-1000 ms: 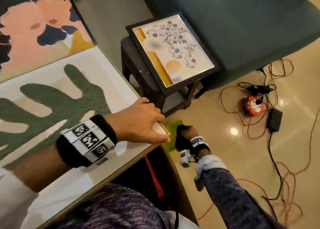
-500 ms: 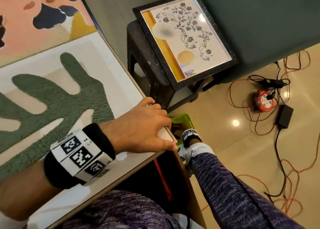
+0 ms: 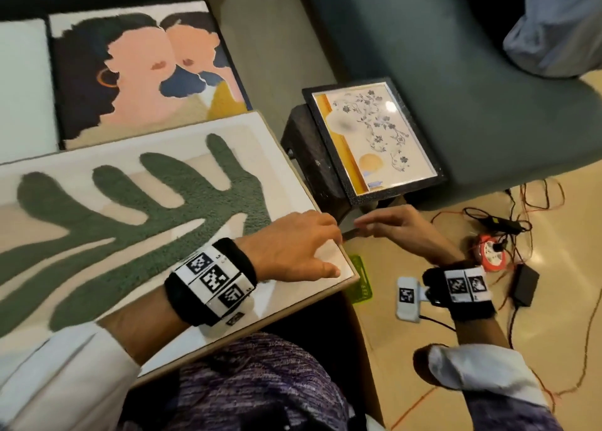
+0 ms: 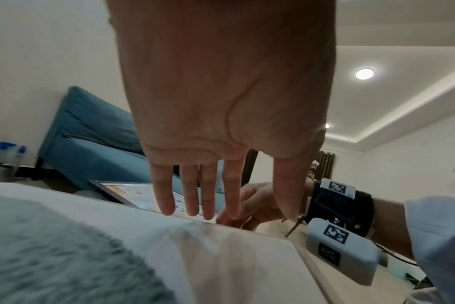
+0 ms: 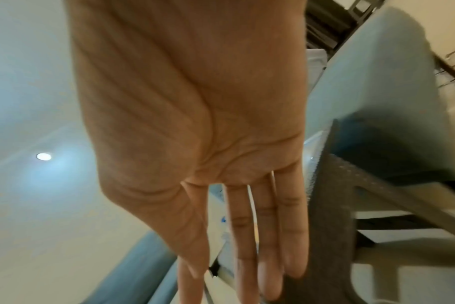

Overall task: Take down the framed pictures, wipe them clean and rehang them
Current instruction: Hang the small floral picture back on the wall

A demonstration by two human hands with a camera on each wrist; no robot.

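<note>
A large light-framed picture of a green leaf shape [image 3: 140, 209] lies flat across my lap. My left hand [image 3: 325, 248] rests on its right corner, fingers straight and spread on the surface; the left wrist view shows those fingers [image 4: 166, 203] reaching the frame's far edge. My right hand [image 3: 384, 225] hovers empty just beyond that edge with its fingers [image 5: 268, 246] stretched out and pointing at the left hand. On a dark stool [image 3: 303, 156] lies a small black-framed floral picture [image 3: 374, 137]. A picture of two faces [image 3: 143, 72] lies behind the large one.
A green plastic basket [image 3: 360, 277] sits on the floor below the frame's corner. Orange and black cables, a red cable reel [image 3: 492, 251] and a black adapter [image 3: 526, 285] lie on the tiles at the right. A teal sofa [image 3: 439, 55] stands behind the stool.
My right hand has risen from the green basket on the floor to the large frame's right edge, empty. The left hand stays on the corner. The view has tilted up.
</note>
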